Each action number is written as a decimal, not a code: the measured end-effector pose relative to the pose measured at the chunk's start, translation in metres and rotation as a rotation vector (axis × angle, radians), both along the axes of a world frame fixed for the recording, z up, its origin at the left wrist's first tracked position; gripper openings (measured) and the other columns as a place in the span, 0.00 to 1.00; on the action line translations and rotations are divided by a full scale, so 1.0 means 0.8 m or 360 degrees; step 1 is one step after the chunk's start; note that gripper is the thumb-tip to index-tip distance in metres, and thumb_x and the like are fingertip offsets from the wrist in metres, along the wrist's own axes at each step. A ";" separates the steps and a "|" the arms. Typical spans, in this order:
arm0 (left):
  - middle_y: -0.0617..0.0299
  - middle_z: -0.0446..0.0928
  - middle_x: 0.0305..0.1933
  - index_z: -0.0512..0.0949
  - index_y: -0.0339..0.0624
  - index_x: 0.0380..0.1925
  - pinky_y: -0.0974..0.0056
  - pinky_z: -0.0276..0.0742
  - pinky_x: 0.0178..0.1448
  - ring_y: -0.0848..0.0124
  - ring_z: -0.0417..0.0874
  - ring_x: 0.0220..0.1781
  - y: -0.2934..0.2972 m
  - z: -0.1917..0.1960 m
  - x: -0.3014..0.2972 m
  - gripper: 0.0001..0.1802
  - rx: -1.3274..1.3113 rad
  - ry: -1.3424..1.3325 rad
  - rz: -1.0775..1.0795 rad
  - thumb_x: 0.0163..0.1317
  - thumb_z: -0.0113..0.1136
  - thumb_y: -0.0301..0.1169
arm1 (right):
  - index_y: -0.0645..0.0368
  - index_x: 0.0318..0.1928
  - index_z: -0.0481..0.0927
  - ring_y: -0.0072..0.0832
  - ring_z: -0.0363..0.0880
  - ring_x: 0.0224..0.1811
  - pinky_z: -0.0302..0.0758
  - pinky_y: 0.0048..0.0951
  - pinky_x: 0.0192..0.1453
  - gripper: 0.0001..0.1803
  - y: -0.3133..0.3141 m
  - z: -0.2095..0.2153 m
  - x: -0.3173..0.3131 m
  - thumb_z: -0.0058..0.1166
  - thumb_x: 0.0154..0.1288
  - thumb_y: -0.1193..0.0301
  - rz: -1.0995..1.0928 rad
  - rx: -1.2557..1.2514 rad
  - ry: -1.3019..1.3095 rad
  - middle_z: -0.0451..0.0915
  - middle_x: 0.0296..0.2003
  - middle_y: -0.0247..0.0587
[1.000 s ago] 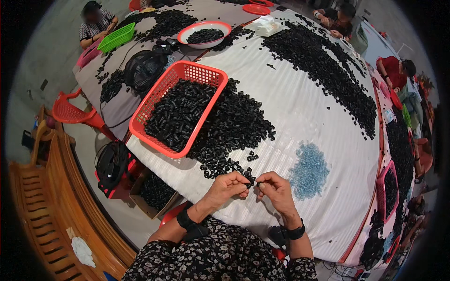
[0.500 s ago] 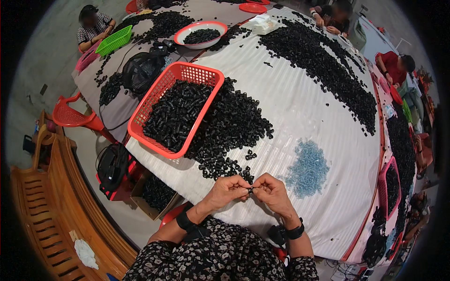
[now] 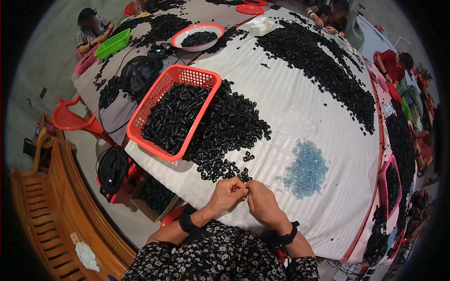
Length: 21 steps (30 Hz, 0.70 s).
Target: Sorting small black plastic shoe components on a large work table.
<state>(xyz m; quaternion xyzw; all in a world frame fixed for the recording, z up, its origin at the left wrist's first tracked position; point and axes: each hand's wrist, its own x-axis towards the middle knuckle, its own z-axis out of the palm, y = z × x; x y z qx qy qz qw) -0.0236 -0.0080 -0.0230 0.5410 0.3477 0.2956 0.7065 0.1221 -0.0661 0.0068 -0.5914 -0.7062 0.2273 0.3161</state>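
Note:
My left hand (image 3: pixel 227 195) and my right hand (image 3: pixel 262 200) meet fingertip to fingertip just above the near part of the white-covered table (image 3: pixel 276 229). Both are closed in a pinch. Half a second ago a small black cylindrical part showed between them; now the fingers mostly hide it. Right beyond my hands lies a heap of small black cylindrical parts (image 3: pixel 234 126). A red plastic basket (image 3: pixel 205 112) full of the same parts stands at the heap's left. To the right of my hands is a pile of small clear bluish pieces (image 3: pixel 307 169).
Farther back are a white red-rimmed basin (image 3: pixel 201 47), a green basket (image 3: pixel 112 44) and a long band of black parts (image 3: pixel 323 70). A wooden bench (image 3: pixel 51 201) and a red chair (image 3: pixel 72 117) stand left. Several other people work around the tables.
My right hand has turned and closed in against my left fingertips, covering the black part that showed between them. The view has shifted slightly; the basket and piles look unchanged.

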 end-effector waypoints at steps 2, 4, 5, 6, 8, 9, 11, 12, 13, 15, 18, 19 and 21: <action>0.66 0.76 0.22 0.75 0.34 0.25 0.76 0.71 0.27 0.83 0.74 0.24 -0.002 -0.001 0.004 0.03 -0.0010 0.0007 0.0060 0.56 0.58 0.21 | 0.64 0.44 0.66 0.48 0.72 0.37 0.70 0.43 0.40 0.13 -0.001 0.005 -0.003 0.46 0.56 0.79 0.0012 -0.0060 -0.0105 0.71 0.31 0.52; 0.66 0.75 0.20 0.75 0.34 0.23 0.76 0.69 0.26 0.83 0.73 0.23 -0.005 0.004 0.006 0.04 0.0098 0.0209 0.0160 0.54 0.59 0.20 | 0.65 0.44 0.65 0.48 0.72 0.36 0.70 0.42 0.39 0.16 -0.002 0.007 -0.005 0.49 0.55 0.78 0.0037 0.0042 -0.0146 0.71 0.31 0.52; 0.66 0.75 0.20 0.75 0.34 0.23 0.76 0.69 0.26 0.83 0.73 0.23 -0.005 0.003 0.006 0.04 0.0101 0.0208 0.0162 0.54 0.59 0.20 | 0.65 0.44 0.65 0.48 0.72 0.36 0.70 0.42 0.39 0.16 -0.001 0.008 -0.007 0.49 0.55 0.78 0.0038 0.0045 -0.0147 0.71 0.31 0.52; 0.66 0.75 0.20 0.75 0.33 0.23 0.76 0.68 0.25 0.83 0.72 0.23 -0.006 0.000 0.007 0.03 0.0100 0.0164 0.0188 0.53 0.59 0.20 | 0.65 0.44 0.66 0.47 0.72 0.35 0.70 0.42 0.38 0.16 0.000 0.009 -0.009 0.50 0.53 0.77 0.0026 0.0083 -0.0189 0.71 0.30 0.52; 0.66 0.75 0.19 0.75 0.33 0.23 0.76 0.67 0.25 0.83 0.71 0.22 -0.006 0.001 0.008 0.03 0.0101 0.0120 0.0211 0.53 0.59 0.19 | 0.65 0.43 0.66 0.47 0.72 0.34 0.70 0.41 0.37 0.17 0.001 0.006 -0.014 0.51 0.52 0.76 0.0009 0.0123 -0.0231 0.71 0.29 0.51; 0.67 0.74 0.20 0.75 0.33 0.23 0.76 0.67 0.24 0.84 0.71 0.22 -0.007 0.003 0.008 0.03 0.0102 0.0150 0.0243 0.52 0.58 0.18 | 0.64 0.38 0.66 0.43 0.71 0.30 0.70 0.39 0.33 0.15 0.002 -0.001 -0.017 0.52 0.49 0.75 -0.0048 0.0214 -0.0287 0.69 0.27 0.48; 0.67 0.74 0.20 0.75 0.33 0.23 0.76 0.66 0.24 0.84 0.70 0.22 -0.008 0.003 0.009 0.03 0.0103 0.0179 0.0273 0.51 0.58 0.18 | 0.62 0.34 0.66 0.39 0.70 0.27 0.70 0.36 0.30 0.13 0.002 -0.004 -0.021 0.54 0.46 0.74 -0.0108 0.0304 -0.0345 0.67 0.24 0.44; 0.68 0.74 0.20 0.75 0.34 0.22 0.76 0.66 0.24 0.84 0.70 0.22 -0.010 0.001 0.010 0.03 0.0071 0.0139 0.0316 0.51 0.58 0.17 | 0.61 0.33 0.66 0.38 0.70 0.26 0.70 0.36 0.29 0.14 0.003 -0.003 -0.023 0.54 0.45 0.75 -0.0144 0.0305 -0.0371 0.67 0.24 0.43; 0.68 0.74 0.20 0.74 0.34 0.21 0.76 0.66 0.24 0.84 0.70 0.22 -0.012 0.000 0.011 0.04 0.0039 0.0101 0.0358 0.51 0.57 0.17 | 0.61 0.33 0.66 0.37 0.71 0.26 0.70 0.35 0.28 0.14 0.002 -0.002 -0.024 0.54 0.44 0.75 -0.0180 0.0305 -0.0397 0.67 0.24 0.43; 0.68 0.74 0.20 0.74 0.34 0.21 0.76 0.66 0.24 0.84 0.70 0.22 -0.015 0.001 0.013 0.04 0.0021 0.0082 0.0398 0.51 0.57 0.17 | 0.62 0.37 0.68 0.40 0.71 0.27 0.70 0.38 0.29 0.16 0.001 -0.008 -0.025 0.53 0.44 0.76 -0.0202 0.0290 -0.0386 0.69 0.25 0.45; 0.68 0.74 0.20 0.74 0.35 0.21 0.76 0.66 0.24 0.84 0.70 0.22 -0.020 0.001 0.017 0.04 0.0020 0.0113 0.0466 0.51 0.58 0.17 | 0.63 0.40 0.69 0.42 0.72 0.27 0.70 0.39 0.29 0.19 0.001 -0.019 -0.027 0.54 0.43 0.76 -0.0231 0.0330 -0.0400 0.70 0.25 0.46; 0.68 0.73 0.20 0.74 0.35 0.21 0.76 0.66 0.24 0.84 0.70 0.22 -0.019 0.000 0.019 0.04 0.0044 0.0163 0.0499 0.51 0.58 0.17 | 0.63 0.40 0.70 0.41 0.72 0.26 0.70 0.39 0.28 0.19 0.003 -0.021 -0.027 0.54 0.43 0.76 -0.0235 0.0393 -0.0422 0.70 0.24 0.46; 0.69 0.73 0.19 0.74 0.35 0.21 0.76 0.66 0.24 0.84 0.70 0.22 -0.017 0.003 0.018 0.04 0.0012 0.0113 0.0489 0.51 0.58 0.17 | 0.63 0.40 0.70 0.41 0.72 0.26 0.70 0.38 0.28 0.19 0.006 -0.018 -0.025 0.54 0.43 0.76 -0.0223 0.0442 -0.0370 0.70 0.23 0.45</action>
